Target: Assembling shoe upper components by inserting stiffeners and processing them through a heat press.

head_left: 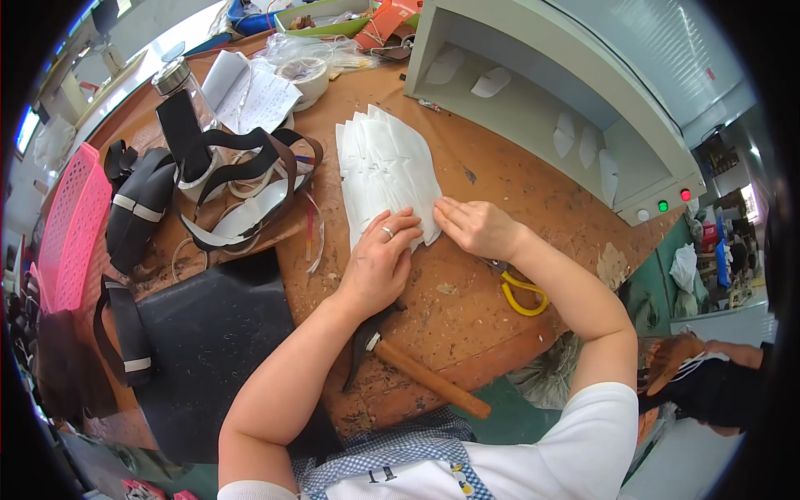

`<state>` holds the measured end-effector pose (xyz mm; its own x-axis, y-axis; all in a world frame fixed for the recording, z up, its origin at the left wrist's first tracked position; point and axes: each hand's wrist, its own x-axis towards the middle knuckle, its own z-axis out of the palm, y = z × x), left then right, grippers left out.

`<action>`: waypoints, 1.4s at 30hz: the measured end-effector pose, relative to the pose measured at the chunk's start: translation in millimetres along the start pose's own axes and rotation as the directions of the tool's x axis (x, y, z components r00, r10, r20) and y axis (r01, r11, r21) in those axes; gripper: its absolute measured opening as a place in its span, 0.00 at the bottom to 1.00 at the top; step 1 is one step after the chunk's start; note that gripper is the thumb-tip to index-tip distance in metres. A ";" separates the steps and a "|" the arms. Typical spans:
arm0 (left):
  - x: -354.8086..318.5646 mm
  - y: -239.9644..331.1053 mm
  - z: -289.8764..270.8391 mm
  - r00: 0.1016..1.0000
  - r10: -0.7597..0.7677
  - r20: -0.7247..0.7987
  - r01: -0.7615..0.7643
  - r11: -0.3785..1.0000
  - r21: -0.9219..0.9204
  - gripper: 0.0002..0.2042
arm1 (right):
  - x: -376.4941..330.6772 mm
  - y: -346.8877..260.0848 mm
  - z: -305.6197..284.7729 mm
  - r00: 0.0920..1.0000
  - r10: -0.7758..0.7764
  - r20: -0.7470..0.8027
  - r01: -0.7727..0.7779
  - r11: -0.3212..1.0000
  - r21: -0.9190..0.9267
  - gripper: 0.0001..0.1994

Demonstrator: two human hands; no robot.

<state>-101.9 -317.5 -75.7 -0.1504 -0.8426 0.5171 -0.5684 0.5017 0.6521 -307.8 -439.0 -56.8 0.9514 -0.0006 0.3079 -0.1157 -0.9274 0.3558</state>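
Observation:
A fanned stack of thin white cut pieces [385, 167] lies on the brown worktable, its layered edges spread toward the far side. My left hand [382, 260], with a ring on one finger, rests on the near end of the stack, fingers stretched out over it. At the stack's right edge, my right hand [479, 228] is closed in a pinch on the white pieces. Beside my right wrist lie yellow-handled scissors [525, 297], their blades partly hidden. A hammer [429, 378] with a wooden handle lies below my hands, its dark head partly behind my left forearm.
A grey open-fronted box machine [542, 96] with white pieces inside stands at far right. Black straps [267, 158], a glass jar [193, 96], a notebook [250, 93] and a tape roll [304, 79] crowd the left. Nearer are a black sheet [217, 333] and pink basket [71, 225]. Another person [708, 379] is at right.

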 end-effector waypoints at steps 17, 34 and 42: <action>-0.8 -3.2 -1.7 0.999 0.004 0.043 -0.005 1.000 0.023 0.14 | 81.8 93.0 80.8 0.506 0.835 0.218 -0.706 0.256 0.661 0.12; 46.8 -15.8 -13.4 0.975 -0.173 -0.139 0.158 0.981 -0.108 0.15 | 116.6 136.9 90.2 0.538 0.719 0.439 -0.709 0.105 0.697 0.10; 100.8 -85.5 -7.6 0.951 -0.299 -0.079 0.309 0.932 0.189 0.22 | 101.6 101.4 51.7 0.751 0.654 0.094 -0.560 0.556 0.614 0.04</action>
<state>-62.3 -443.8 -75.1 0.0914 -0.9358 0.3404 -0.7294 0.1698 0.6627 -208.2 -552.4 -35.0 0.6655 -0.6417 0.3812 -0.4222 -0.7448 -0.5168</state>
